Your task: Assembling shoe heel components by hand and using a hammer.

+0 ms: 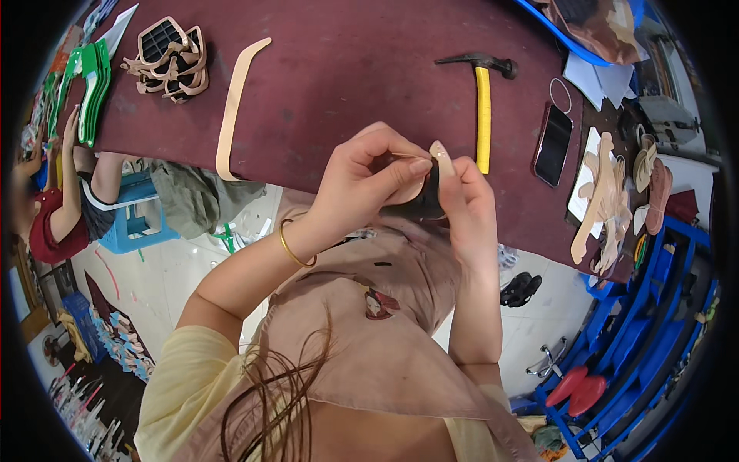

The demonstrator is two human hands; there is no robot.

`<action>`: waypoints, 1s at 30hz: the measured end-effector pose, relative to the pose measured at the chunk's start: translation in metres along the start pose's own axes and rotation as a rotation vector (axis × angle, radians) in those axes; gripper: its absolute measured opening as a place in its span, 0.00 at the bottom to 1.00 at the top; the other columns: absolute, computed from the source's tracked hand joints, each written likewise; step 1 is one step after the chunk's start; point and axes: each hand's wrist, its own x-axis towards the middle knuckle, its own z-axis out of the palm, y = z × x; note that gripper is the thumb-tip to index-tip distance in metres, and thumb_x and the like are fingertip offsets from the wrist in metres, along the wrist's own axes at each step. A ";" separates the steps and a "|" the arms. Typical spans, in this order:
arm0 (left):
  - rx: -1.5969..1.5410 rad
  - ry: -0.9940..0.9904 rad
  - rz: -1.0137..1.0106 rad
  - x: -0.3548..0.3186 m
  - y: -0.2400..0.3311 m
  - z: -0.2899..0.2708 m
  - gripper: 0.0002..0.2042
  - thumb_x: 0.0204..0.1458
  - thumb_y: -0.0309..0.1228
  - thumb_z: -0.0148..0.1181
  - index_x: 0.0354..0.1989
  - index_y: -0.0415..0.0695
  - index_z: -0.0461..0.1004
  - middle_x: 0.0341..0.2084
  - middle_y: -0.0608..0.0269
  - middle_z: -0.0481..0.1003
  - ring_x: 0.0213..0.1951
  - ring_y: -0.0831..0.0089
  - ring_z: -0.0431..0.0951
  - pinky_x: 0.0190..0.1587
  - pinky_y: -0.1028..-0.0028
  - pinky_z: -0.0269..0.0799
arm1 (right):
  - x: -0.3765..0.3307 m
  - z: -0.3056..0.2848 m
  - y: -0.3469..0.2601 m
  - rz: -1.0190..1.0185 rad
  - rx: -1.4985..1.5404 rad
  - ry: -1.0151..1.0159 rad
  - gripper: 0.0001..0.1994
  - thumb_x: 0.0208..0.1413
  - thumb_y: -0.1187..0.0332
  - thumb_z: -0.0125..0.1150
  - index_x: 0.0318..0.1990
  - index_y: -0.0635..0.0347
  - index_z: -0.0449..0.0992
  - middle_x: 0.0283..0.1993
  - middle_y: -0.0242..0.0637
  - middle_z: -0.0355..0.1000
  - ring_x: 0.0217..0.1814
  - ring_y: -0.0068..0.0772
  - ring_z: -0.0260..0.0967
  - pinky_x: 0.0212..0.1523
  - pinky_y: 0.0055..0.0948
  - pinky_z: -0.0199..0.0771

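Near the table's front edge, my two hands are close together at a beige strap (444, 165). Its upper end is rounded and carries small shiny spots. My right hand (471, 202) is closed round the strap, thumb against its side. The fingers of my left hand (368, 171) are pinched at the strap's left side; a thin edge, perhaps the strap's other part, shows there. Under the hands a dark piece (426, 204) is partly hidden. A longer loose beige strip (235, 108) lies on the table to the left. A claw hammer (483, 115) with a yellow handle lies to the right.
The maroon table (331, 85) bears a stack of beige and black pieces (173, 65) at far left. A phone (553, 145) and a heap of beige straps (604, 200) lie right. Blue racks (654, 285) stand beyond. Another person (58, 219) sits at left, near a blue stool (138, 219).
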 end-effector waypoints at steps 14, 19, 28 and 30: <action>0.621 -0.520 0.979 -0.020 0.036 0.009 0.06 0.47 0.28 0.64 0.30 0.42 0.74 0.31 0.60 0.72 0.41 0.57 0.76 0.47 0.55 0.73 | 0.044 -0.044 -0.010 0.285 0.486 0.355 0.13 0.54 0.63 0.58 0.42 0.62 0.75 0.25 0.29 0.67 0.22 0.19 0.62 0.20 0.20 0.60; 0.234 -0.042 0.461 -0.002 0.035 0.014 0.05 0.58 0.26 0.51 0.31 0.39 0.70 0.30 0.56 0.74 0.33 0.68 0.78 0.39 0.71 0.75 | 0.033 -0.011 -0.019 0.233 0.378 0.232 0.09 0.56 0.65 0.58 0.36 0.62 0.75 0.28 0.28 0.71 0.29 0.18 0.68 0.31 0.20 0.69; 0.307 0.066 0.451 0.015 0.024 0.016 0.04 0.55 0.24 0.56 0.37 0.38 0.73 0.28 0.61 0.75 0.31 0.78 0.76 0.36 0.79 0.72 | 0.028 0.003 -0.014 0.290 0.392 0.173 0.08 0.57 0.65 0.57 0.30 0.59 0.72 0.28 0.27 0.71 0.27 0.15 0.67 0.30 0.16 0.67; 0.392 0.134 0.498 0.019 0.022 0.016 0.04 0.53 0.23 0.58 0.35 0.38 0.75 0.29 0.65 0.74 0.31 0.81 0.74 0.35 0.81 0.70 | 0.028 0.005 -0.015 0.294 0.377 0.196 0.09 0.57 0.65 0.57 0.28 0.57 0.71 0.26 0.26 0.70 0.26 0.13 0.64 0.28 0.16 0.65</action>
